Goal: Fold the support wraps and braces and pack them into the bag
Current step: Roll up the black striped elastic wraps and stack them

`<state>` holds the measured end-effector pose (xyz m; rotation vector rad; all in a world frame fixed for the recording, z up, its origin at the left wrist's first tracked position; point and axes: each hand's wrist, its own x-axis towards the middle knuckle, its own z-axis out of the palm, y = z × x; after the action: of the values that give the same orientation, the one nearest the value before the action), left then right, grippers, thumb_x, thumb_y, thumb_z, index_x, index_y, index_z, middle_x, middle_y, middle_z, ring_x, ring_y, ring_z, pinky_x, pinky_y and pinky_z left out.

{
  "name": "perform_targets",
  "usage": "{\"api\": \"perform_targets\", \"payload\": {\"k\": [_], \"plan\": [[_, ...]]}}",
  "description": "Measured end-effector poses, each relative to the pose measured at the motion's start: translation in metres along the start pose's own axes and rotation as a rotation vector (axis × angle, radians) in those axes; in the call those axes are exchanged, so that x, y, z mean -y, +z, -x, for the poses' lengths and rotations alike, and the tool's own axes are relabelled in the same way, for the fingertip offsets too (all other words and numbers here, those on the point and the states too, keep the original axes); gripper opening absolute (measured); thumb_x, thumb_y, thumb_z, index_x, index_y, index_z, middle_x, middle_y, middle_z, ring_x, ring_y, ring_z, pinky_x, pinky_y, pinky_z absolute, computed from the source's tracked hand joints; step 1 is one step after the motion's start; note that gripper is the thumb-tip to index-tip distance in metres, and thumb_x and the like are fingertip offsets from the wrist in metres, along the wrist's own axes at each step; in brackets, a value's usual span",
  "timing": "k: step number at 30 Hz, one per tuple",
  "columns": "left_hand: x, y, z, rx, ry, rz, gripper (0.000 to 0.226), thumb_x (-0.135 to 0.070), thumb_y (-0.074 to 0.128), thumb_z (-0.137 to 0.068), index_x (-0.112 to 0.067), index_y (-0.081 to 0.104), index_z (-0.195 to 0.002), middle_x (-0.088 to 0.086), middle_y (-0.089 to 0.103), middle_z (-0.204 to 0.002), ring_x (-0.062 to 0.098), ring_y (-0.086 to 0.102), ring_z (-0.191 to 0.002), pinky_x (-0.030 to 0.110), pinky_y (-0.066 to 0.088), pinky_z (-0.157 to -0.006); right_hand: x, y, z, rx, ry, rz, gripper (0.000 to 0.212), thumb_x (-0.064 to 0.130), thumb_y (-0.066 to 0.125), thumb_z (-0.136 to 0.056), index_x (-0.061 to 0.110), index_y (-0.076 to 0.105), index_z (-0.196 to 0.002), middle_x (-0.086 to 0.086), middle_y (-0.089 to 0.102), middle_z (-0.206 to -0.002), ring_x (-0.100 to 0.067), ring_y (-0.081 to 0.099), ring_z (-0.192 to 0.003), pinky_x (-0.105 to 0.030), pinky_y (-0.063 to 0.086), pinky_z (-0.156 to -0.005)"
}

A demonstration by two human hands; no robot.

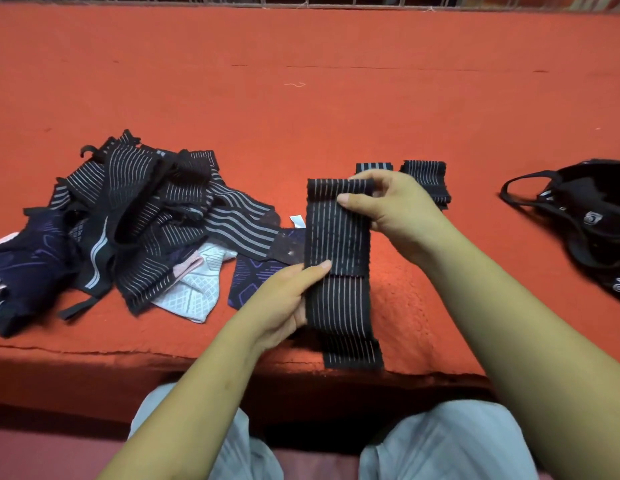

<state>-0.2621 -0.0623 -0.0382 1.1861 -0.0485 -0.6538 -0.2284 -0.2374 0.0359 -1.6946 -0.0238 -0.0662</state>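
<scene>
Holding a black elastic support wrap (339,244) with thin pale stripes, both hands work near the front edge of the orange-red cloth-covered surface (301,109). The right hand (395,206) pinches the wrap's far end, thumb on top and fingers curled behind, where the band is turned over on itself. The left hand (284,299) grips the wrap's left edge lower down, thumb pressed across the front and fingers closed behind it. The wrap's near end lies on the cloth and reaches the surface's front edge. To the left sits a loose heap of unfolded wraps and braces (135,209), mostly black with stripes, with a white patterned brace (194,289) and dark blue patterned pieces among them. Just beyond the right hand, two folded striped wraps (427,178) rest side by side. Far right lies the black bag (585,216), its mouth open and straps splayed toward the left. Pale trousers show at the bottom.
</scene>
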Motion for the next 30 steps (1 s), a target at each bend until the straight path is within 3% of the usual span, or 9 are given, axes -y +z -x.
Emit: {"api": "perform_targets", "payload": {"k": [3, 9, 13, 16, 18, 20, 22, 25, 30], "plan": [[0.004, 0.002, -0.001, -0.024, -0.111, 0.036, 0.046, -0.04, 0.056, -0.093, -0.006, 0.066, -0.123, 0.013, 0.072, -0.117, 0.027, 0.071, -0.106, 0.048, 0.058, -0.088, 0.006, 0.003, 0.003, 0.013, -0.106, -0.016, 0.011, 0.002, 0.071, -0.087, 0.01, 0.066, -0.093, -0.004, 0.066, -0.084, -0.016, 0.064, -0.083, -0.029, 0.052, -0.075], [-0.003, -0.002, -0.012, -0.169, -0.042, 0.332, 0.042, -0.031, 0.041, -0.106, 0.0, 0.062, -0.127, 0.017, 0.072, -0.112, 0.025, 0.073, -0.092, 0.038, 0.062, -0.078, -0.008, 0.007, 0.031, 0.013, -0.203, -0.024, 0.012, 0.0, 0.07, -0.087, 0.007, 0.066, -0.095, -0.003, 0.066, -0.087, -0.012, 0.06, -0.084, -0.031, 0.048, -0.082], [-0.009, -0.003, -0.014, -0.185, -0.005, 0.433, 0.04, -0.025, 0.037, -0.107, 0.001, 0.062, -0.124, 0.016, 0.073, -0.109, 0.025, 0.073, -0.094, 0.037, 0.061, -0.081, -0.034, 0.012, 0.054, 0.034, -0.174, -0.028, 0.021, -0.004, 0.07, -0.084, 0.016, 0.068, -0.09, 0.016, 0.072, -0.098, 0.0, 0.059, -0.117, -0.017, 0.042, -0.101], [-0.011, -0.009, -0.016, -0.179, -0.006, 0.5, 0.048, -0.026, 0.029, -0.108, 0.006, 0.057, -0.13, 0.023, 0.066, -0.125, 0.033, 0.067, -0.113, 0.045, 0.05, -0.101, -0.05, 0.017, 0.069, 0.022, -0.123, -0.098, 0.028, -0.011, 0.065, -0.085, 0.017, 0.068, -0.088, 0.015, 0.069, -0.091, 0.01, 0.061, -0.094, -0.007, 0.041, -0.082], [-0.01, -0.011, -0.018, -0.207, -0.006, 0.533, 0.049, -0.026, 0.027, -0.107, 0.007, 0.055, -0.133, 0.025, 0.064, -0.128, 0.039, 0.062, -0.119, 0.051, 0.045, -0.107, -0.062, 0.02, 0.075, 0.036, -0.092, -0.081, 0.032, -0.01, 0.064, -0.086, 0.022, 0.069, -0.087, 0.011, 0.066, -0.083, 0.001, 0.056, -0.072, -0.016, 0.042, -0.07], [-0.009, -0.013, -0.02, -0.252, 0.006, 0.571, 0.048, -0.024, 0.027, -0.107, 0.005, 0.055, -0.133, 0.026, 0.064, -0.127, 0.041, 0.061, -0.121, 0.055, 0.042, -0.109, -0.072, 0.02, 0.077, 0.041, -0.078, -0.012, 0.031, -0.003, 0.066, -0.085, 0.028, 0.07, -0.087, 0.011, 0.065, -0.083, -0.006, 0.053, -0.074, -0.024, 0.041, -0.071], [-0.007, -0.014, -0.02, -0.301, 0.013, 0.571, 0.046, -0.022, 0.027, -0.106, 0.004, 0.057, -0.13, 0.025, 0.066, -0.124, 0.04, 0.062, -0.118, 0.056, 0.044, -0.106, -0.08, 0.021, 0.078, 0.036, -0.064, 0.012, 0.031, -0.005, 0.065, -0.086, 0.026, 0.069, -0.088, 0.012, 0.065, -0.084, -0.001, 0.056, -0.074, -0.018, 0.043, -0.071], [-0.002, -0.017, -0.023, -0.367, -0.011, 0.516, 0.045, -0.019, 0.029, -0.105, 0.004, 0.057, -0.13, 0.024, 0.069, -0.119, 0.037, 0.066, -0.113, 0.053, 0.05, -0.099, -0.087, 0.027, 0.083, 0.051, 0.065, -0.125, 0.031, -0.01, 0.059, -0.09, 0.02, 0.068, -0.089, 0.006, 0.06, -0.082, 0.0, 0.055, -0.062, -0.022, 0.054, -0.059], [0.003, -0.017, -0.03, -0.514, 0.018, 0.514, 0.034, -0.017, 0.033, -0.103, -0.003, 0.061, -0.115, 0.016, 0.071, -0.103, 0.031, 0.069, -0.095, 0.048, 0.056, -0.087, -0.097, 0.037, 0.091, 0.042, 0.2, -0.337, 0.026, -0.015, 0.053, -0.092, 0.008, 0.065, -0.091, -0.002, 0.061, -0.085, -0.013, 0.066, -0.078, -0.033, 0.061, -0.062]]}}
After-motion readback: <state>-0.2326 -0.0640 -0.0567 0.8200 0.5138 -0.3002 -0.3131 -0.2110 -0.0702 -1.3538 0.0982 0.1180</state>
